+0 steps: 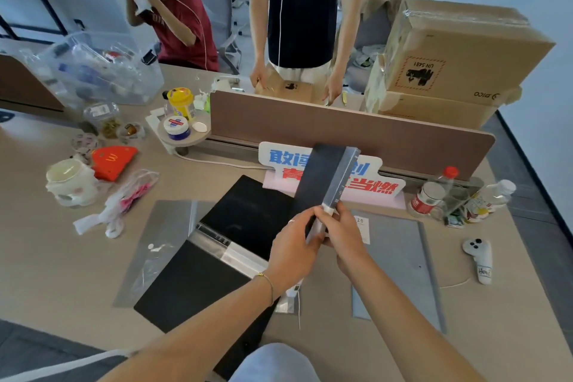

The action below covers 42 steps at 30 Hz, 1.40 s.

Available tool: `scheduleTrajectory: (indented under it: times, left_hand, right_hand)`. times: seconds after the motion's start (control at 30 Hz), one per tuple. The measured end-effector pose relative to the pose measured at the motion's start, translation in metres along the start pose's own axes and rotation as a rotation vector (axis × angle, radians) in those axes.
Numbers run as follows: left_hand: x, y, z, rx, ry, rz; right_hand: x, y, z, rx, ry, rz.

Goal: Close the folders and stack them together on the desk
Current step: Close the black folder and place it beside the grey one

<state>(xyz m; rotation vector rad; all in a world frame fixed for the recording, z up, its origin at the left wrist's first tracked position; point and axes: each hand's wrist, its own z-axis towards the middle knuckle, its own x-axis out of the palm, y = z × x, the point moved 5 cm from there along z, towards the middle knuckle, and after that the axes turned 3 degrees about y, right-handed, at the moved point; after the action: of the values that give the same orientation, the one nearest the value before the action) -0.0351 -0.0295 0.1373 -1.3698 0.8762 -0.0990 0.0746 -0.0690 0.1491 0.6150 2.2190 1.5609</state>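
Note:
I hold a closed black folder [325, 175] up on edge above the desk, its grey spine facing me. My left hand [294, 245] and my right hand [344, 237] both grip its near end. Under my hands an open black folder [217, 257] lies flat with its clear spine pocket in the middle. A grey folder [164, 242] lies flat at the left, partly under the black one. Another grey folder [400, 260] lies flat at the right.
A brown divider [356, 130] with a red-and-blue sign [328, 177] bounds the desk's far side. Bottles [434, 195] stand at the right, a white controller [479, 257] near them. Cups, a plastic bag and a clear bin [102, 68] crowd the left. Two people are behind the divider.

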Motion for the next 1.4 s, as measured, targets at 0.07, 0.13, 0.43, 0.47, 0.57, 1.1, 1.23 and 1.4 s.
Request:
scheduleTrajectory:
  times: [0.07, 0.13, 0.43, 0.47, 0.57, 1.1, 1.23, 1.4]
  left_hand:
    - [0.004, 0.002, 0.001, 0.003, 0.052, -0.053]
    - [0.002, 0.004, 0.003, 0.003, 0.077, -0.061]
    - [-0.038, 0.046, 0.025, -0.127, -0.048, 0.009]
    - [-0.041, 0.054, 0.027, -0.15, -0.07, 0.009]
    - [-0.05, 0.073, 0.029, -0.231, -0.127, -0.012]
    - [-0.064, -0.087, 0.044, 0.689, -0.237, 0.498]
    - [-0.037, -0.094, 0.061, 0.647, 0.067, 1.321]
    - [-0.027, -0.1, 0.071, 0.493, 0.213, 1.545]
  right_hand:
    - [-0.009, -0.001, 0.002, 0.003, -0.017, 0.034]
    - [-0.016, -0.002, 0.003, 0.008, -0.03, 0.063]
    - [-0.04, -0.009, 0.0, 0.042, -0.074, 0.157]
    - [-0.043, -0.011, 0.0, 0.054, -0.081, 0.18]
    - [-0.05, -0.012, 0.0, 0.073, -0.105, 0.239]
    - [-0.043, 0.042, 0.013, -0.344, -0.018, -0.726]
    - [-0.033, 0.05, 0.014, -0.375, 0.017, -0.855]
    - [-0.026, 0.051, 0.017, -0.399, 0.039, -1.006]
